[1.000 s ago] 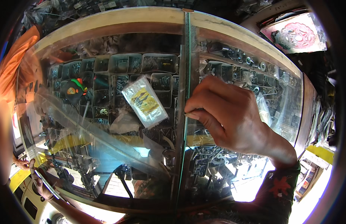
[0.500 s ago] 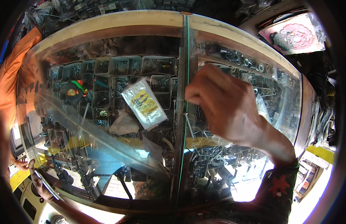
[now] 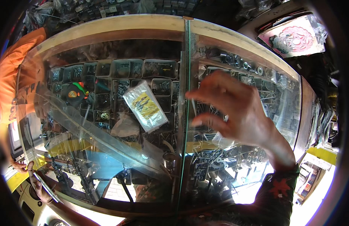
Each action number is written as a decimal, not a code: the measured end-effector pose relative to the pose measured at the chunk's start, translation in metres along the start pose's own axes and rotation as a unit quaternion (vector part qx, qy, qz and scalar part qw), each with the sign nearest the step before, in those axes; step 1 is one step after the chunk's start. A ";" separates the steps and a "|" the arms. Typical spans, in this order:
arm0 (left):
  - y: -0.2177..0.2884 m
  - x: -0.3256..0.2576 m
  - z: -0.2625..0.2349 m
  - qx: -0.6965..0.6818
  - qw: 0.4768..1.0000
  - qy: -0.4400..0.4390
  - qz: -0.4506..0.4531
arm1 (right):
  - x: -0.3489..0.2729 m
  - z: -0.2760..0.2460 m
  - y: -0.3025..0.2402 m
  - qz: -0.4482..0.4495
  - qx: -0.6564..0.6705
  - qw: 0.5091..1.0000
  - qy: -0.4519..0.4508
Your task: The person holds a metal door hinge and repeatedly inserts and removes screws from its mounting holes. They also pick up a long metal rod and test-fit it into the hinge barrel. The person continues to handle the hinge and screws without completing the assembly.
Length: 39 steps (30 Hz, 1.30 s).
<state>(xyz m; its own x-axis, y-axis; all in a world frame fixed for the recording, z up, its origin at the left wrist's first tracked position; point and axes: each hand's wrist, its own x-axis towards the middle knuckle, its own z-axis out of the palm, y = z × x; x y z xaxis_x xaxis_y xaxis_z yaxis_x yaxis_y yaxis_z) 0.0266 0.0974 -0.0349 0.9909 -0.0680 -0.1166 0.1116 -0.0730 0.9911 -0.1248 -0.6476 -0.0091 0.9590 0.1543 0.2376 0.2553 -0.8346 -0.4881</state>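
Note:
My right hand point(image 3: 234, 111) is over the right half of a glass-topped counter point(image 3: 118, 22). Its thumb and fingers are spread apart, and I make out nothing held between them. At the lower left, my left hand point(image 3: 40, 191) closes around a slim phone point(image 3: 46, 186), seen almost edge-on. A clear plastic pack point(image 3: 146, 106) with a yellow label lies on the glass left of the middle seam. Beneath the glass, compartments hold screws point(image 3: 123, 84), washers and other small metal hardware.
A person in an orange shirt point(image 3: 10, 81) stands at the left edge, one hand point(image 3: 18, 166) near my phone. A dark round sticker point(image 3: 76, 93) with coloured stripes marks the glass. A sheet with a red round design point(image 3: 295, 37) lies at the far right.
My right hand has opened from closed fingers to a spread thumb and fingers. A long screw seen just below it earlier no longer shows there. My left hand stays on the phone.

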 end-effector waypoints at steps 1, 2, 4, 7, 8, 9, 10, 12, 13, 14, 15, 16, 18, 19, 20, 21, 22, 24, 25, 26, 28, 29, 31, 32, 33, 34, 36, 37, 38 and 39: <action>-0.001 0.001 -0.002 -0.003 1.000 0.005 -0.003 | 0.005 -0.001 0.006 0.023 -0.008 1.000 0.016; -0.001 0.000 -0.003 -0.007 1.000 0.010 -0.011 | 0.010 -0.002 0.012 0.046 -0.016 0.998 0.032; -0.001 0.001 -0.001 -0.010 0.999 0.021 -0.026 | 0.019 -0.004 0.022 0.046 -0.021 0.997 0.065; 0.003 -0.001 0.009 -0.001 1.000 0.005 -0.014 | 0.031 -0.005 0.032 0.047 -0.030 0.995 0.085; 0.004 0.000 0.013 0.008 1.000 -0.010 0.002 | 0.033 -0.004 0.032 0.045 -0.027 0.995 0.088; 0.005 0.000 0.017 0.018 1.000 -0.007 0.015 | 0.035 -0.003 0.033 0.044 -0.025 0.995 0.092; 0.006 0.001 0.021 0.018 0.999 -0.020 0.021 | 0.037 -0.002 0.033 0.042 -0.025 0.994 0.093; 0.009 0.002 0.026 0.016 0.999 -0.018 0.024 | 0.039 0.000 0.033 0.040 -0.020 0.994 0.097; 0.010 0.002 0.028 0.014 0.999 -0.020 0.024 | 0.040 0.000 0.033 0.039 -0.024 0.994 0.098; 0.011 0.003 0.029 0.013 0.999 -0.027 0.018 | 0.041 0.000 0.034 0.034 -0.022 0.994 0.099; 0.011 0.004 0.031 0.013 0.999 -0.041 0.018 | 0.042 0.000 0.034 0.030 -0.025 0.994 0.099; 0.011 0.004 0.032 0.008 0.999 -0.037 0.012 | 0.042 0.000 0.035 0.028 -0.032 0.994 0.097; 0.010 0.004 0.035 -0.012 0.998 -0.051 0.027 | 0.042 0.000 0.036 0.030 -0.026 0.995 0.089; 0.009 0.004 0.036 -0.017 1.000 -0.011 0.023 | 0.042 0.000 0.036 0.034 -0.027 0.996 0.082; 0.008 0.004 0.037 -0.035 0.999 0.018 0.034 | 0.042 0.000 0.036 0.032 -0.023 0.996 0.086; 0.010 0.004 0.037 -0.027 0.999 0.030 0.033 | 0.042 0.000 0.037 0.032 -0.021 0.995 0.089; 0.010 0.004 0.036 -0.034 0.999 0.014 0.031 | 0.042 0.001 0.037 0.031 -0.018 0.995 0.091; 0.016 0.004 0.030 0.004 0.999 -0.052 0.001 | 0.042 0.002 0.037 0.047 0.016 0.993 0.106; 0.019 0.004 0.026 0.005 0.998 -0.069 -0.013 | 0.042 0.002 0.037 0.055 0.033 0.991 0.114; 0.020 0.004 0.022 0.005 0.996 -0.085 -0.026 | 0.042 0.002 0.037 0.053 0.037 0.991 0.114; 0.021 0.004 0.015 0.005 0.997 -0.069 -0.040 | 0.042 0.002 0.038 0.058 0.049 0.991 0.110; 0.019 0.003 0.013 0.004 0.998 -0.050 -0.032 | 0.042 0.001 0.038 0.053 0.044 0.992 0.108; 0.016 0.002 0.012 0.005 0.999 -0.035 -0.014 | 0.041 0.000 0.037 0.059 0.045 0.992 0.100; 0.015 0.001 0.012 0.006 0.999 -0.034 -0.009 | 0.041 0.000 0.038 0.055 0.037 0.993 0.102; 0.014 0.001 0.014 0.008 0.999 -0.033 -0.004 | 0.041 0.000 0.038 0.048 0.035 0.993 0.105; 0.014 0.000 0.016 0.010 0.999 -0.034 -0.003 | 0.041 0.000 0.038 0.042 0.034 0.993 0.108; 0.016 0.000 0.020 0.016 0.999 -0.038 0.000 | 0.041 0.001 0.039 0.039 0.030 0.993 0.106; 0.017 0.000 0.022 0.020 0.999 -0.041 -0.001 | 0.041 0.001 0.039 0.038 0.029 0.993 0.106; 0.019 -0.001 0.023 0.025 0.999 -0.047 -0.002 | 0.040 0.001 0.039 0.041 0.027 0.993 0.105; 0.020 -0.001 0.024 0.030 0.998 -0.054 -0.002 | 0.040 0.002 0.039 0.044 0.026 0.993 0.105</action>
<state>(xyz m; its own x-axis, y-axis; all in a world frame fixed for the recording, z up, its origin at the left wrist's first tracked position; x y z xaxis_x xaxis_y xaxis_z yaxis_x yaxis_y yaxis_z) 0.0264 0.0726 -0.0164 0.9761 -0.1737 -0.1307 0.1082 -0.1334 0.9851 -0.0763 -0.6730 -0.0198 0.9326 -0.0350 0.3592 0.1838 -0.8105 -0.5561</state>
